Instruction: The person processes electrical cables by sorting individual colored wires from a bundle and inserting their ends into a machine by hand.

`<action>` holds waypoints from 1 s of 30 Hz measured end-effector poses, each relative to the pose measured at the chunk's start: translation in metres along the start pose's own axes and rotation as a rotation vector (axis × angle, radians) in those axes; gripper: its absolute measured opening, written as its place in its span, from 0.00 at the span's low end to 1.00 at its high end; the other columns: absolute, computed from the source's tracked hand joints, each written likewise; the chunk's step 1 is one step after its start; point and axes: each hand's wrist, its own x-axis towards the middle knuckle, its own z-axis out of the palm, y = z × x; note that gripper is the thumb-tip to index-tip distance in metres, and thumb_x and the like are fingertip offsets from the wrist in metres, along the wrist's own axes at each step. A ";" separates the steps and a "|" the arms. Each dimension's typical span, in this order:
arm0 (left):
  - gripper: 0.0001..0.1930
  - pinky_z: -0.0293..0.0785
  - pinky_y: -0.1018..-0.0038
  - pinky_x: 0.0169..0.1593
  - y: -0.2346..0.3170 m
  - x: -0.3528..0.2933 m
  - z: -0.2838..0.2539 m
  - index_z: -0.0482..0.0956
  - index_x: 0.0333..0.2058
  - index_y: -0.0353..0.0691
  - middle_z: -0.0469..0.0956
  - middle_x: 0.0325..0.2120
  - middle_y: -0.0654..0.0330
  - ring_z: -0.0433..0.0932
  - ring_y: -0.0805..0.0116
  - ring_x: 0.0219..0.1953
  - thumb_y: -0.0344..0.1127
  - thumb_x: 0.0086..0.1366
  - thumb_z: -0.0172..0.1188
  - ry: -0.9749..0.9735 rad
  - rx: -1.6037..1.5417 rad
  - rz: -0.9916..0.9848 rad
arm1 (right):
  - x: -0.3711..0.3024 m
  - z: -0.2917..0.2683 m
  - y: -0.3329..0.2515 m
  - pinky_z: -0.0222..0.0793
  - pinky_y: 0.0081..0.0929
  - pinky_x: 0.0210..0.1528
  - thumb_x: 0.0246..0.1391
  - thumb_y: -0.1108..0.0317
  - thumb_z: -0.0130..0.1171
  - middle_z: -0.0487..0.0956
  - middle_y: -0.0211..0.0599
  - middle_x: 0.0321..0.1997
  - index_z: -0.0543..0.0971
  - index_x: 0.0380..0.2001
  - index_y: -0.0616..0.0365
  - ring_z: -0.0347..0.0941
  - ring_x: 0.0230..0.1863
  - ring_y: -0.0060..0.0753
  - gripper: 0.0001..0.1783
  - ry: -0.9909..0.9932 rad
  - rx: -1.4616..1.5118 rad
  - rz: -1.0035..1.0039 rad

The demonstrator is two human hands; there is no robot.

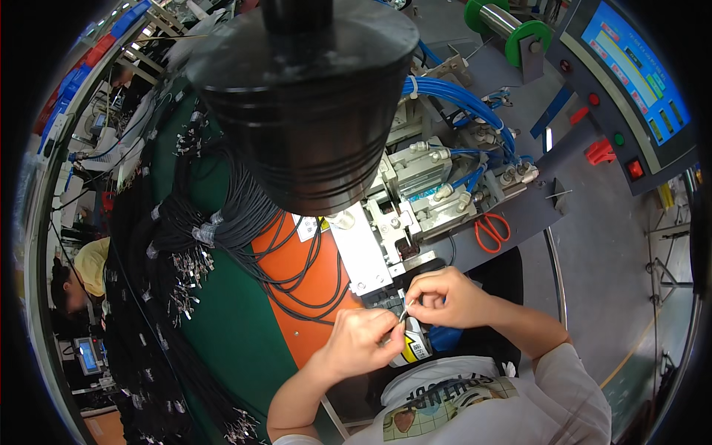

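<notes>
My left hand (360,340) is closed in a pinch in front of a metal machine fixture. Between its fingertips and those of my right hand (454,298) runs the end of a thin cable (405,312), with fine light-coloured wires at its tip. My right hand also pinches, gripping these wires from the other side. The hands almost meet, just below the fixture's bright metal plate (359,256). Fingers hide part of the cable. Loops of black cable (293,280) lie over the orange mat (297,335) to the left of the plate.
A large black hood (304,111) hangs over the fixture. Blue air tubes (463,90) feed its cylinders. Red-handled scissors (492,233) lie to the right, below a control screen (638,70). Bundled black cables (222,185) cover the green table (237,348). Another person (90,268) bends at far left.
</notes>
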 end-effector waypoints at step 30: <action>0.25 0.69 0.71 0.32 0.023 0.002 0.005 0.75 0.49 0.28 0.67 0.30 0.58 0.70 0.65 0.30 0.28 0.48 0.57 -0.087 0.687 0.065 | 0.008 0.008 -0.025 0.69 0.29 0.21 0.45 0.71 0.62 0.75 0.36 0.26 0.79 0.27 0.61 0.74 0.20 0.35 0.06 0.090 -1.021 -0.163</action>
